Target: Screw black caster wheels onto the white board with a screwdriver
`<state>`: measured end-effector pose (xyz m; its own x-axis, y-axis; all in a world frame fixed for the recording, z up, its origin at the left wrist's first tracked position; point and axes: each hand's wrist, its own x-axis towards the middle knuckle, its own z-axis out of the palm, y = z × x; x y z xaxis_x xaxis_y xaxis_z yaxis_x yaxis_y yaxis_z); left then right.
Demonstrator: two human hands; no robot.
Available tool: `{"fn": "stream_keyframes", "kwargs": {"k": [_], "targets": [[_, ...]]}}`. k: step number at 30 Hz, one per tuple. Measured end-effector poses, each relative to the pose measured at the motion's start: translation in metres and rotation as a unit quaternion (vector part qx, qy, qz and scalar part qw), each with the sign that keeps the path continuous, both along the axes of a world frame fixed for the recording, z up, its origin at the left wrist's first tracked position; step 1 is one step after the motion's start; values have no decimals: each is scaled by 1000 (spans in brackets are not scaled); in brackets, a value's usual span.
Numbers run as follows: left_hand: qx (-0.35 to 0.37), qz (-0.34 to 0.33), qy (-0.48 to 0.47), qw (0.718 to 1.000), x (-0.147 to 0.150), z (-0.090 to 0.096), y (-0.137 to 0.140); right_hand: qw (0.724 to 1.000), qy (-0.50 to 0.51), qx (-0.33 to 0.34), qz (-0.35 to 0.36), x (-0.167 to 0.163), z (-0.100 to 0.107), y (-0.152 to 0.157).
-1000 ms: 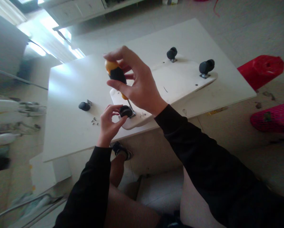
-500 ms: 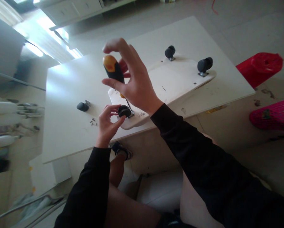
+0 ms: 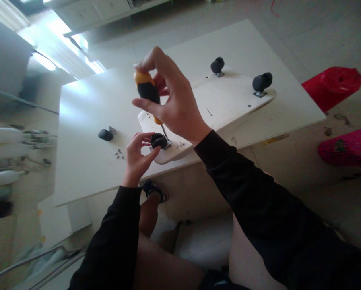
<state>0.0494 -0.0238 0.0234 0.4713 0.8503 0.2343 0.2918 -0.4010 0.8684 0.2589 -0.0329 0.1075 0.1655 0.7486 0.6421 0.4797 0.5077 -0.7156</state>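
Between the thumb and fingers of my left hand (image 3: 140, 155) is a black caster wheel (image 3: 158, 141), standing at the near left corner of a white board (image 3: 225, 106). My right hand (image 3: 174, 96) is closed around a screwdriver (image 3: 148, 90) with a yellow and black handle. The screwdriver's shaft points down to the metal plate of that caster; its tip is too small to make out. Two more casters, a far one (image 3: 217, 65) and a right one (image 3: 261, 82), stand on the board's other end.
A loose caster (image 3: 106, 134) lies on the white table (image 3: 80, 161), left of the board. Several small screws (image 3: 119, 154) lie near it. Beyond the table's right edge are a red container (image 3: 333, 86) and a pink basket (image 3: 347, 147).
The fingers of my right hand have closed onto the top of the screwdriver handle, which has tilted slightly. My left hand stays on the caster.
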Motion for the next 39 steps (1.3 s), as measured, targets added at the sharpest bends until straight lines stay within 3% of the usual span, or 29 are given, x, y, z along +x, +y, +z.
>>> {"fn": "stream_keyframes", "kwargs": {"k": [7,14,21,32,36,39], "targets": [[5,3,-6,1000,0,-3,1,993,20,21,113,0,-3,-3],[4,5,1,1000,-1,-3,1,999,-13,-34,21,-1,-1,-3],[-2,8,3,1000,1,-1,0,992,59,-6,109,2,0,-9],[-11,12,9,1000,0,1,-1,988,110,9,112,-1,-1,-7],[0,9,14,1000,0,2,-1,989,120,29,79,7,3,-7],[5,9,19,1000,1,3,-1,986,145,79,16,23,7,-4]]}}
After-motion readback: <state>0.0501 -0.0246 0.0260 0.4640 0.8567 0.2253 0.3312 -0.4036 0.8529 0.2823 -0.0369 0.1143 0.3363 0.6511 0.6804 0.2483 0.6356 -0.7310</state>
